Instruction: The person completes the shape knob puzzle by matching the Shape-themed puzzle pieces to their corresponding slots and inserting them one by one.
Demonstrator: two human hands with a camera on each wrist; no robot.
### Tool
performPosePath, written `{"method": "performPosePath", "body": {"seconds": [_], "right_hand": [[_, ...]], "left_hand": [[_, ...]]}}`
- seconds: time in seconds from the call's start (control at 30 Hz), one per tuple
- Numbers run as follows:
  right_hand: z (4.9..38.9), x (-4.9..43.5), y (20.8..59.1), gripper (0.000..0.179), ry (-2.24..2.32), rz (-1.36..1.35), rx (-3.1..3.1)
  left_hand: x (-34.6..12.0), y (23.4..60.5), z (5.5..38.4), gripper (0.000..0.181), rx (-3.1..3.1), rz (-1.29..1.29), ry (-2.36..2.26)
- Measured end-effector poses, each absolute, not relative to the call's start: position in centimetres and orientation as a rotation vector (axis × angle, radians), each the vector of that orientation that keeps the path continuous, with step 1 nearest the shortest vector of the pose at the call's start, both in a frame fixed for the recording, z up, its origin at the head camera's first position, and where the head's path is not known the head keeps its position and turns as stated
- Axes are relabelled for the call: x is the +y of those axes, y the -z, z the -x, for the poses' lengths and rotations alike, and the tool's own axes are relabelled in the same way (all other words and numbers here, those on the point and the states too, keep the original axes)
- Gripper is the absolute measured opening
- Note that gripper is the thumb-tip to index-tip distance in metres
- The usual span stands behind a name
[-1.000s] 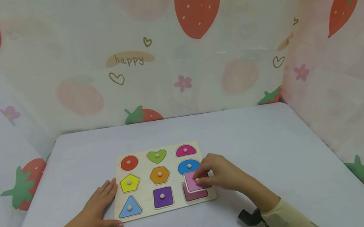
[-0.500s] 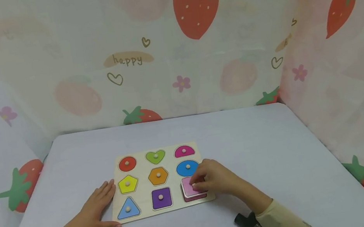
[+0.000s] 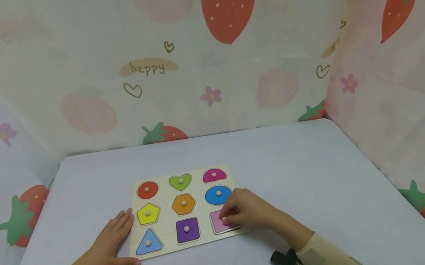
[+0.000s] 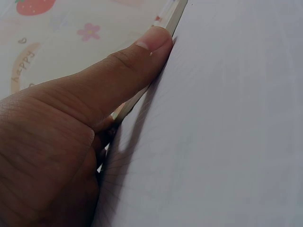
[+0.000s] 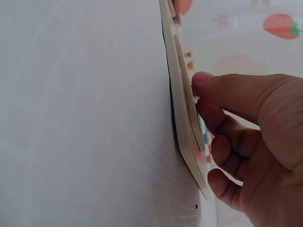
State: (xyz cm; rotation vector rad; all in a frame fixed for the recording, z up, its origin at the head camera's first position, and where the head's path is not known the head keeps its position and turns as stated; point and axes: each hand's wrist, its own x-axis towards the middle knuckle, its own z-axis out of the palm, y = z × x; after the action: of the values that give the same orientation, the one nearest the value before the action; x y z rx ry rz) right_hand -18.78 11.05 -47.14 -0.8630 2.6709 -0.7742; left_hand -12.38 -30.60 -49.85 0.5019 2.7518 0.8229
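On the lavender table, in the board's near right corner, I see the right hand pinching the knob of the pink square, fingertips curled over it. The piece looks nearly level in its recess, though the right wrist view shows its edge a shade proud of the board, so I cannot tell whether it is fully seated. By my reading the work is close to done: the other eight shapes, circle, heart, half-round, pentagon, hexagon, oval, triangle and purple square, all sit flush with knobs up. I judge that what is left is to press the pink square home and let go. The left hand lies flat and relaxed on the table, holding nothing; its fingers rest against the board's left edge while the thumb presses along the near edge, steadying it. The pink square sits under the right fingertips, well apart from the left hand, with the triangle and purple square between them.
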Motion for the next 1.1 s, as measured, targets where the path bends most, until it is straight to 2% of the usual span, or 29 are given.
{"method": "performPosePath", "body": {"seconds": [0.8, 1.1], "right_hand": [[18.89, 10.5, 47.26, 0.014, 0.718, 0.903, 2.681], [18.76, 10.55, 47.45, 0.013, 0.716, 0.84, 2.685]], "left_hand": [[-30.6, 49.24, 12.44, 0.124, 2.76, -0.536, -0.833], [-30.66, 49.54, 12.5, 0.124, 2.77, -0.569, -0.83]]}}
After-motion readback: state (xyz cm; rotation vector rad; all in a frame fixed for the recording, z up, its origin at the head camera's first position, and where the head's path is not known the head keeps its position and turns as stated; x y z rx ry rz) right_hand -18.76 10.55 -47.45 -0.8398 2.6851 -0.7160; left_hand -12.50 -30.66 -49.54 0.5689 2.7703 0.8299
